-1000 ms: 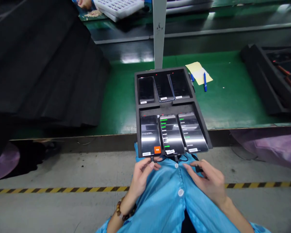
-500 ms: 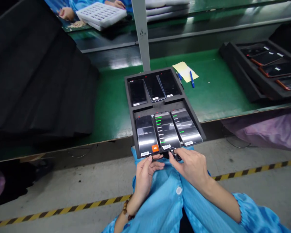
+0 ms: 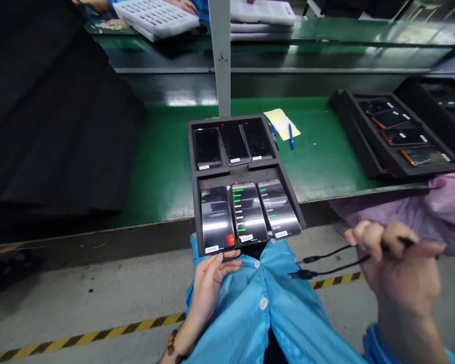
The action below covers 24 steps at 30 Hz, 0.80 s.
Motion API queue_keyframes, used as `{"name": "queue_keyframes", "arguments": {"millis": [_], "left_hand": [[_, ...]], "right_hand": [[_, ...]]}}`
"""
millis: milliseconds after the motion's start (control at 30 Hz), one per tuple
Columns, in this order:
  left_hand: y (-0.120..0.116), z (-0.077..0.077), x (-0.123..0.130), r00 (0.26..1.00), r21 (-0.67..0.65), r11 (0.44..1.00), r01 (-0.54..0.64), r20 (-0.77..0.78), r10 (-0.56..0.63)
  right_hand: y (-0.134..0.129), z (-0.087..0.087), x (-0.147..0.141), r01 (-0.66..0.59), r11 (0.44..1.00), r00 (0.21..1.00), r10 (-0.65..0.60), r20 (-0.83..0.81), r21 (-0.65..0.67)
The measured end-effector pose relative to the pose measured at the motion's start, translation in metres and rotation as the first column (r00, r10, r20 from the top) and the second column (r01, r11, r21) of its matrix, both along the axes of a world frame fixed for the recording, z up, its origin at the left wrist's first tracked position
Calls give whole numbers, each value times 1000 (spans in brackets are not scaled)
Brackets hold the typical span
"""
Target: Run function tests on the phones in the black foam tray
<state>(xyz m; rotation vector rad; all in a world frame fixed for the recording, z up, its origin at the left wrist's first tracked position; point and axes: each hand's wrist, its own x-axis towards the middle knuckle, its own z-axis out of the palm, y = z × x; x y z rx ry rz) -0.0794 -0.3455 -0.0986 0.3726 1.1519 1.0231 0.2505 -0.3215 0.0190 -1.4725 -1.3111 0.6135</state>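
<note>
A black foam tray holds several phones in two compartments and overhangs the front edge of the green table. The front three phones are lit, and the left one shows a red-orange square. My left hand is at the tray's front left, thumb and fingers closed on a small dark item by that phone's lower end; the item is mostly hidden. At the right, my right hand is closed round black cables, whose plugs point left above my lap. It is slightly blurred.
Yellow paper and a blue pen lie behind the tray. More phone trays stand at the right, near a person's pink sleeve. Black stacked material fills the left. A grey post rises behind. White trays sit beyond.
My right hand has moved from the tray's front edge out to the right, with cables now showing in it. My left hand stays at the tray. The left phone's screen differs.
</note>
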Motion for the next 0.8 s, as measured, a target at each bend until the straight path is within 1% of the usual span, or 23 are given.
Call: {"name": "queue_keyframes", "arguments": {"millis": [33,67,100,133,167,200,267,300,333,367,400,433,467,533,567,600,633,667,733,800], "left_hand": [[0,1,0,1000,1,1000,1,-4,-1],[0,2,0,1000,1,1000,-2,-4,2],[-1,3,1,1000,-1,1000,-10,-1,10],[-1,4,2,1000,-6,1000,-20,7,20],[-2,6,3,999,-10,999,-33,16,33],[-3,7,5,999,-14,999,-45,27,45],[-4,9,9,997,-18,997,-69,43,70],[-5,9,11,996,-19,997,-79,42,80],[-6,9,13,996,-19,996,-89,30,90],[-7,9,16,995,-19,995,-99,10,99],[-8,8,19,994,-17,994,-107,-15,107],[-9,6,21,992,-13,993,-117,-43,117],[-10,4,24,989,-9,991,-130,-69,130],[-12,0,29,980,-3,986,-167,-111,166],[-13,-3,32,974,0,982,-189,-127,188],[-14,-6,34,967,5,977,-215,-141,213],[-16,-9,37,958,12,970,-242,-154,241],[-17,-13,39,949,21,963,-269,-166,269],[-20,-19,43,928,40,947,-319,-190,320],[-23,-24,46,917,51,942,-331,-218,334]], "right_hand": [[22,8,14,34,998,992,-39,-122,-44],[49,15,27,48,985,982,-77,-172,-163],[80,19,39,63,956,990,-97,-105,-287],[113,21,49,100,914,995,-93,37,-393],[147,20,58,113,901,993,-83,90,-419],[181,18,63,124,900,989,-79,125,-419],[242,11,68,153,900,976,-71,207,-409],[266,7,67,168,905,967,-73,246,-391],[284,1,65,182,912,955,-76,285,-367],[295,-4,62,194,922,943,-81,323,-335],[298,-11,58,198,934,931,-84,356,-297],[294,-18,53,192,948,920,-83,383,-255],[284,-26,48,169,962,913,-72,400,-213],[245,-45,36,75,986,915,-8,404,-149],[221,-55,29,-4,990,920,58,388,-138],[194,-65,22,-83,986,923,131,362,-145],[169,-75,15,-180,967,922,229,313,-179],[145,-84,8,-238,952,922,285,263,-194],[109,-99,-4,-316,916,928,353,120,-246],[91,-110,-11,-336,902,937,349,3,-271]]}}
